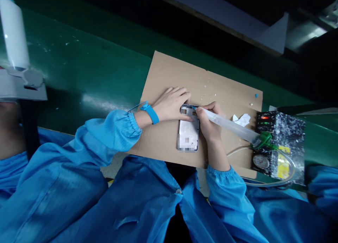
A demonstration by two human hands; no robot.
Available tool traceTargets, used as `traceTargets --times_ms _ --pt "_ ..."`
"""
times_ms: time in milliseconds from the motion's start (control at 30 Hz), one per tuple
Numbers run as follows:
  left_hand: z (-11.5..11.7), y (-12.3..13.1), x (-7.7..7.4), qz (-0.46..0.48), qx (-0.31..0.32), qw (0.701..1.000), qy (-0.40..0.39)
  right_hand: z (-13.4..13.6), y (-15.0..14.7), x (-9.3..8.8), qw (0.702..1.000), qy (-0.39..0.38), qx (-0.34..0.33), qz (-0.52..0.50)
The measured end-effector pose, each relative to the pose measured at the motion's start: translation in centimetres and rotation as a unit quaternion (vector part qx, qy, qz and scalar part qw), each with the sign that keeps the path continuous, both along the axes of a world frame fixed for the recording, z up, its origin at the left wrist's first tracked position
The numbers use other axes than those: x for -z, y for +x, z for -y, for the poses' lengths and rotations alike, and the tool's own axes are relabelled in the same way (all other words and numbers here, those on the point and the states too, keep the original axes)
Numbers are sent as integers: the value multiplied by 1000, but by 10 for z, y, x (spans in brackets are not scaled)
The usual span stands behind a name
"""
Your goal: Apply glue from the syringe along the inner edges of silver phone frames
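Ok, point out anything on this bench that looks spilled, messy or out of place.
The black controller box at the right is smeared with white splatter. White crumbs dot the brown cardboard sheet beyond the silver phone frame, and a crumpled white tissue lies beside the translucent dispensing syringe. Nothing looks broken.

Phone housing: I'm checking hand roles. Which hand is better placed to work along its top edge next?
Right, probably. The right hand grips the syringe with its tip at the top edge of the phone housing; the left hand lies flat on its corner.
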State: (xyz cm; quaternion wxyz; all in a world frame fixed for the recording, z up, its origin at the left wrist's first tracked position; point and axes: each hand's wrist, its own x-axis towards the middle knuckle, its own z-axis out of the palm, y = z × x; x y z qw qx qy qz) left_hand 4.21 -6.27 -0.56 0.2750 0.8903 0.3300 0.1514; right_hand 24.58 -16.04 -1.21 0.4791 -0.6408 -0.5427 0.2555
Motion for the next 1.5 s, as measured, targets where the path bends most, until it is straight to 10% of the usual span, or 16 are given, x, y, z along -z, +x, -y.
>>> traceTargets --times_ms 1500 --pt "1 0 -1 -1 -2 1000 5 -1 2 1 1000 6 3 22"
